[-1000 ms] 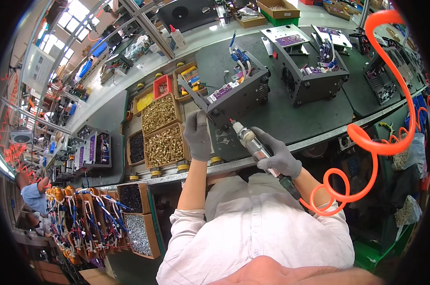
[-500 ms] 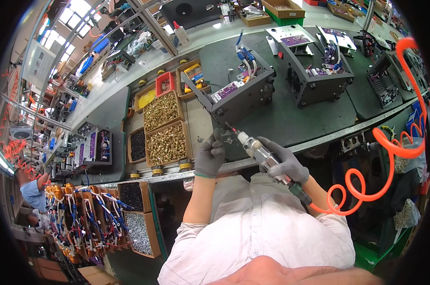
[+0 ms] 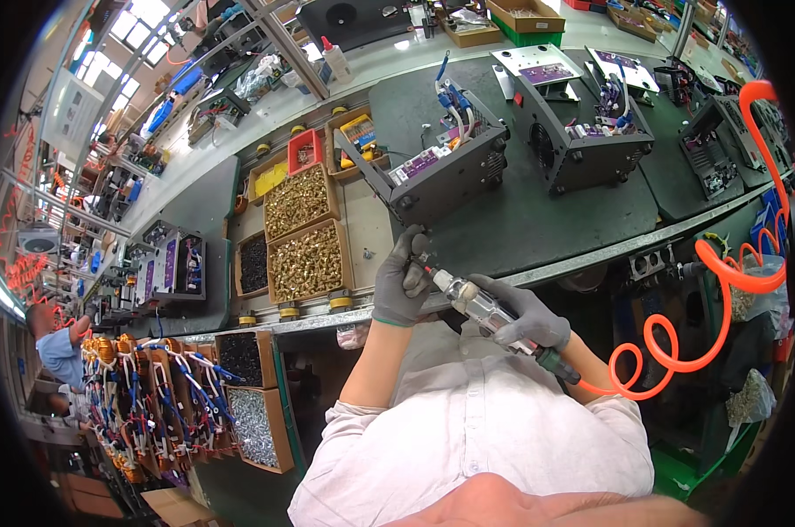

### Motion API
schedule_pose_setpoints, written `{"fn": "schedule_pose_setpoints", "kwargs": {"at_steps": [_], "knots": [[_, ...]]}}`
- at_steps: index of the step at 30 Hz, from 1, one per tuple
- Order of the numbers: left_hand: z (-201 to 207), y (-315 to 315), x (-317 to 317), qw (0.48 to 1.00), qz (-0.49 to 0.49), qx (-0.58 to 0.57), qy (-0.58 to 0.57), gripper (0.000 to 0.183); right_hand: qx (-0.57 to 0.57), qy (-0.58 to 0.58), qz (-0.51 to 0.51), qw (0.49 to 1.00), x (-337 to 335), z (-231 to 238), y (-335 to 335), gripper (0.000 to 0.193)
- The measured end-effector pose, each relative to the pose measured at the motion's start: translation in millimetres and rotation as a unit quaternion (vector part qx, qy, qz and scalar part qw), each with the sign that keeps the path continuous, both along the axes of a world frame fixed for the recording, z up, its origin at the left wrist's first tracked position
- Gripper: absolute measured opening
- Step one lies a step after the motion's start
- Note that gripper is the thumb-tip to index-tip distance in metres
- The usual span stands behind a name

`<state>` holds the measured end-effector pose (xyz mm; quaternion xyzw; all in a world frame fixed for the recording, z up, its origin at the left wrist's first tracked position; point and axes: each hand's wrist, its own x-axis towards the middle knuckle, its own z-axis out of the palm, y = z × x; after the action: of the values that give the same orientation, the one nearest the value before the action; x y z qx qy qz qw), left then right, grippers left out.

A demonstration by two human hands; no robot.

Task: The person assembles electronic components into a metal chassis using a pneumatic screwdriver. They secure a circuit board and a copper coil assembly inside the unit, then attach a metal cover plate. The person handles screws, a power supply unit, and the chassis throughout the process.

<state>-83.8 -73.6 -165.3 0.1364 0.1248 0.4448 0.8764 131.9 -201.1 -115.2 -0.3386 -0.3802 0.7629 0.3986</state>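
Note:
My right hand (image 3: 525, 318), in a grey glove, grips a pneumatic screwdriver (image 3: 473, 299) fed by a coiled orange air hose (image 3: 714, 290). The tool points up and left, and its tip meets the fingers of my gloved left hand (image 3: 402, 283), which pinch around the bit; what they pinch is too small to tell. Both hands hover at the near edge of the bench. Just beyond them stands an open dark metal chassis (image 3: 441, 171) with a purple circuit board and blue and white wires.
Boxes of brass-coloured screws (image 3: 303, 260) and dark screws (image 3: 253, 270) lie left of my hands. A second open chassis (image 3: 582, 132) stands to the right. Wire harnesses (image 3: 160, 400) and silver screws (image 3: 255, 429) sit lower left. Another person (image 3: 59, 347) works at far left.
The screwdriver has come back from the chassis toward me. My left hand left the chassis corner and moved down to the tool's tip.

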Motion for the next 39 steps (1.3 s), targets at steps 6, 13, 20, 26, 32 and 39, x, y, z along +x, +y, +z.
{"fn": "schedule_pose_setpoints", "kwargs": {"at_steps": [6, 13, 20, 26, 32, 39], "knots": [[6, -7, 8, 0.992, 0.07, -0.01, 0.109, 0.031, 0.047, -0.068, -0.046, 0.996, -6, -4, -3, 0.114], [3, -11, 11, 0.991, 0.092, 0.021, 0.099, 0.035, 0.081, -0.1, -0.045, 0.991, -6, -9, -4, 0.109], [-7, -9, 9, 0.991, 0.081, -0.006, 0.111, 0.035, 0.04, -0.055, -0.072, 0.995, -11, -9, -2, 0.107], [3, -20, 15, 0.97, 0.111, -0.197, 0.092, 0.03, 0.083, -0.114, -0.162, 0.977, -11, -38, 15, 0.103], [-54, -12, -22, 0.939, -0.14, -0.066, -0.308, 0.033, 0.047, -0.128, -0.15, 0.979, -11, -35, 27, 0.098], [12, -29, -4, 0.964, 0.106, -0.207, 0.131, 0.028, 0.061, -0.103, -0.176, 0.977, -21, -49, 32, 0.107]]}}
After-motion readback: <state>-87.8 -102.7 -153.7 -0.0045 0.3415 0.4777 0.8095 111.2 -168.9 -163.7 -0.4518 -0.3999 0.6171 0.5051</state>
